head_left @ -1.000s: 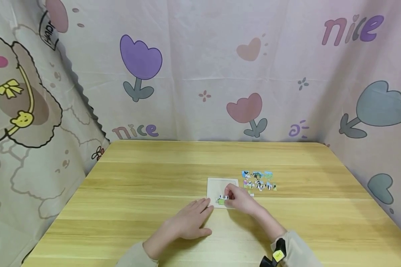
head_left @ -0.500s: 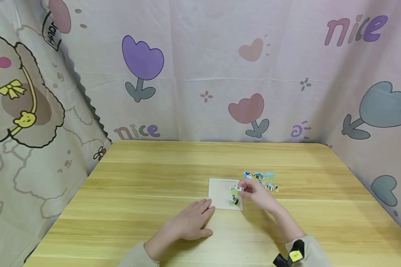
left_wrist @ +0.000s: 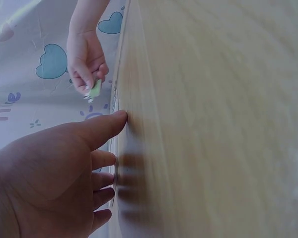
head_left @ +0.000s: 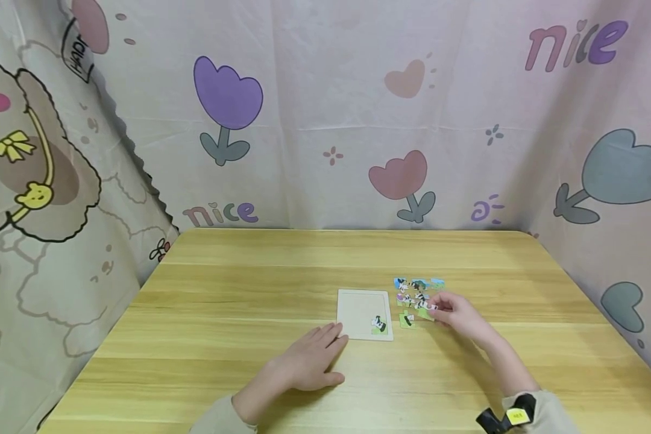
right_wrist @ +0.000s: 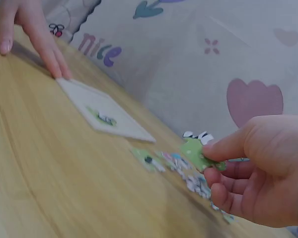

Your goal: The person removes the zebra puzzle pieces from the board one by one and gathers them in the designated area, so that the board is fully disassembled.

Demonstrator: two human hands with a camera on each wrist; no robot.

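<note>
My right hand [head_left: 458, 314] pinches a green and white puzzle piece [right_wrist: 196, 151] between thumb and fingers, held over the loose pieces right of the frame. The white puzzle tray [head_left: 355, 310] lies flat on the table, with one puzzle piece [head_left: 379, 325] in its lower right corner. My left hand [head_left: 313, 357] lies with straight fingers, the fingertips right at the tray's lower left corner. Another green piece [head_left: 407, 320] lies just right of the tray. In the left wrist view, the left thumb touches the table.
Several loose puzzle pieces [head_left: 419, 284] with blue, black and white print lie in rows right of the tray. The wooden table [head_left: 239, 289] ends at a patterned curtain [head_left: 314, 120] behind and at both sides.
My right hand has moved right, off the tray to above the loose pieces, carrying the pinched puzzle piece. One piece now shows in the tray's corner. The left hand has stayed put.
</note>
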